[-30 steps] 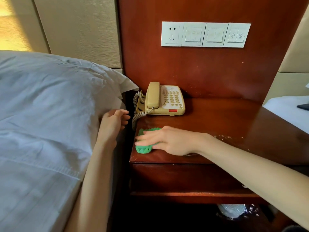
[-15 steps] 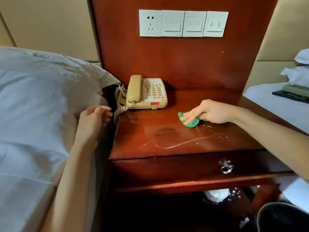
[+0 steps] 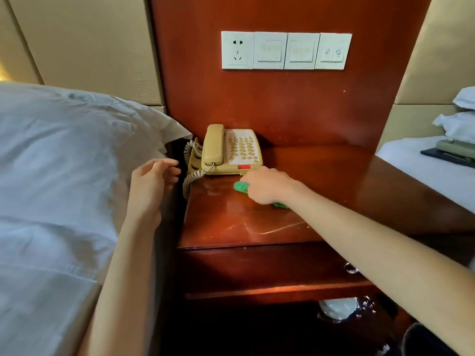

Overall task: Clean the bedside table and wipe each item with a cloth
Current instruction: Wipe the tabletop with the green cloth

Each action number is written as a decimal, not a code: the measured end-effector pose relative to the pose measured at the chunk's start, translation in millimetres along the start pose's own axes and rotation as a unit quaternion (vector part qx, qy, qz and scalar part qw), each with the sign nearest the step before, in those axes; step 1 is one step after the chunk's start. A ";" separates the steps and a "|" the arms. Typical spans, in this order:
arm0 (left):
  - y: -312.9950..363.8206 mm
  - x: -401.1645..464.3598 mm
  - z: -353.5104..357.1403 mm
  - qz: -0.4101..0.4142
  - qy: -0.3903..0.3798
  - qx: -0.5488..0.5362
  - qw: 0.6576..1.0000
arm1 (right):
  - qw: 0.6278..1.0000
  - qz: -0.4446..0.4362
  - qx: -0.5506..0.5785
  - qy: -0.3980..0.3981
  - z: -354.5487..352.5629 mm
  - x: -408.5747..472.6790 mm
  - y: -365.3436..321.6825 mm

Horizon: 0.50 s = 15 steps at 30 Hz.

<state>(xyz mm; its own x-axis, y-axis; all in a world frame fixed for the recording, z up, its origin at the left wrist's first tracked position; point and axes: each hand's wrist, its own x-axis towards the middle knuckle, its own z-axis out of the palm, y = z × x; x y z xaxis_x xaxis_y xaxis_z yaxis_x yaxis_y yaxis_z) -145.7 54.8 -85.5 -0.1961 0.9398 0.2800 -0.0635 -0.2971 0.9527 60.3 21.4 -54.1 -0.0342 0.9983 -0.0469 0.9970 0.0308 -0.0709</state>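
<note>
Right hand (image 3: 267,186) gripping green cloth (image 3: 241,187) on bedside table (image 3: 231,227), left hand (image 3: 151,181) loosely spread

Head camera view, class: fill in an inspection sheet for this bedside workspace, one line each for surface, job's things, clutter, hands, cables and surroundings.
Surface: the bedside table top is glossy red-brown wood with pale specks and a curved streak near its front edge.
Job's things: green cloth on the top, just in front of the telephone.
Clutter: nothing seen on the top besides the telephone.
Hands: right hand presses on the cloth; left hand hovers beside the pillow, holding nothing.
Cables: coiled phone cord hangs over the table's left edge.
Surroundings: switch panel on the wood backboard; second bed at right.
</note>
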 end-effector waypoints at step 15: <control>4.9 -5.0 -5.7 -0.009 0.021 -0.040 0.999 | 0.993 -0.091 0.019 0.079 67.0 -62.8 -71.1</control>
<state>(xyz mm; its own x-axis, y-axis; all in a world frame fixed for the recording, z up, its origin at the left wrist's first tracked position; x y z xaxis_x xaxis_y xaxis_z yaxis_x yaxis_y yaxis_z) -150.6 47.7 -82.9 -0.2344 0.9375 0.2572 -0.1452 -0.2953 0.9443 -13.1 -46.8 -112.8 -0.1998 0.9717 0.1262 0.9718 0.2130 -0.1010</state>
